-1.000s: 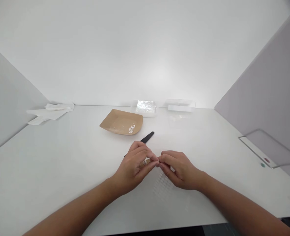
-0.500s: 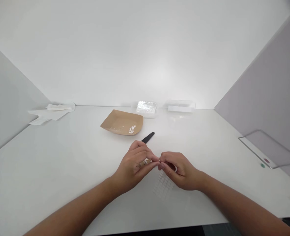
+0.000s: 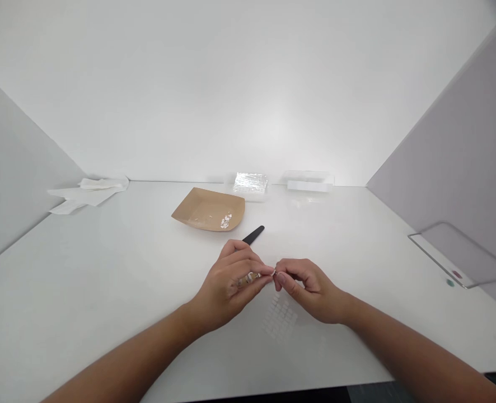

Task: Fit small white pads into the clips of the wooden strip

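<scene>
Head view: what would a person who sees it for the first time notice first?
First the two hands meeting at the middle of the white table: the left hand and right hand pinch something tiny between their fingertips. Behind them lies a brown paper tray holding small pale pieces, with a black stick beside it.

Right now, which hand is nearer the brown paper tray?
Left. The left hand sits just in front of the brown paper tray; the right hand is further off, to the right of the left.
</scene>
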`<state>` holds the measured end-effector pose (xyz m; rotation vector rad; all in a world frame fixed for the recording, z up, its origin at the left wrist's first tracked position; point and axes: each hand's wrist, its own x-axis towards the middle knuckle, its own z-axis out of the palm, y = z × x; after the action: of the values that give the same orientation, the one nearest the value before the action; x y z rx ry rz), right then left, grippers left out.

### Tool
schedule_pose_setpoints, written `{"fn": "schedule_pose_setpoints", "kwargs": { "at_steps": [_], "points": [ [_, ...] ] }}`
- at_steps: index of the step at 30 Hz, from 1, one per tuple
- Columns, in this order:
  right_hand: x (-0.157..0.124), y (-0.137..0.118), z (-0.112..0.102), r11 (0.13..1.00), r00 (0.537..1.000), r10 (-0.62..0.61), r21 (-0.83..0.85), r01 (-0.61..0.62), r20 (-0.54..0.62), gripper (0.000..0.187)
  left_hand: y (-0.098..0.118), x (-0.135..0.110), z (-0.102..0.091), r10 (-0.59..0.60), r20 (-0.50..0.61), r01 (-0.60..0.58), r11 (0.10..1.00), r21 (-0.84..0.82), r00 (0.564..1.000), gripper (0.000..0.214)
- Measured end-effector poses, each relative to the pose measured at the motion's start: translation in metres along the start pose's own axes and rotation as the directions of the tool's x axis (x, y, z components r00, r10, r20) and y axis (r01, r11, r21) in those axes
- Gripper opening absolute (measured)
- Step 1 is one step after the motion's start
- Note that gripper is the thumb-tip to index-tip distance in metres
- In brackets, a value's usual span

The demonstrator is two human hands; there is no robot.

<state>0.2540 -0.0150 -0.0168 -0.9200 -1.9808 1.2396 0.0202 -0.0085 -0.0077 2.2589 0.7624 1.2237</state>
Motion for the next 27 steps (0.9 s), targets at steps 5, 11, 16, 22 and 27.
{"fn": "schedule_pose_setpoints", "kwargs": {
  "at_steps": [5, 11, 16, 22, 27],
  "points": [
    [-0.001, -0.004, -0.001, 0.991, 0.993, 0.104, 0.075, -0.109, 0.061, 0.039, 0.001, 0.001, 0.000, 0.044, 0.004, -0.044, 0.999, 0.020, 0.999, 0.016],
    [-0.002, -0.007, 0.001, 0.944, 0.972, 0.203, 0.241, -0.225, 0.114, 0.044, 0.002, 0.003, -0.002, 0.119, 0.012, -0.119, 0.992, 0.044, 0.993, 0.020],
    [-0.002, -0.007, 0.003, 0.893, 0.956, 0.246, 0.346, -0.288, 0.162, 0.045, 0.002, 0.003, -0.001, 0.136, 0.010, -0.136, 0.989, 0.054, 0.991, 0.024],
    [-0.002, -0.009, 0.004, 0.878, 0.949, 0.261, 0.365, -0.309, 0.176, 0.044, 0.004, 0.002, 0.000, 0.149, -0.022, -0.147, 0.986, 0.072, 0.989, 0.025],
    [-0.001, -0.011, 0.004, 0.922, 0.960, 0.241, 0.276, -0.272, 0.142, 0.042, 0.006, 0.002, 0.000, 0.138, -0.034, -0.135, 0.988, 0.074, 0.990, 0.024]
  ]
}}
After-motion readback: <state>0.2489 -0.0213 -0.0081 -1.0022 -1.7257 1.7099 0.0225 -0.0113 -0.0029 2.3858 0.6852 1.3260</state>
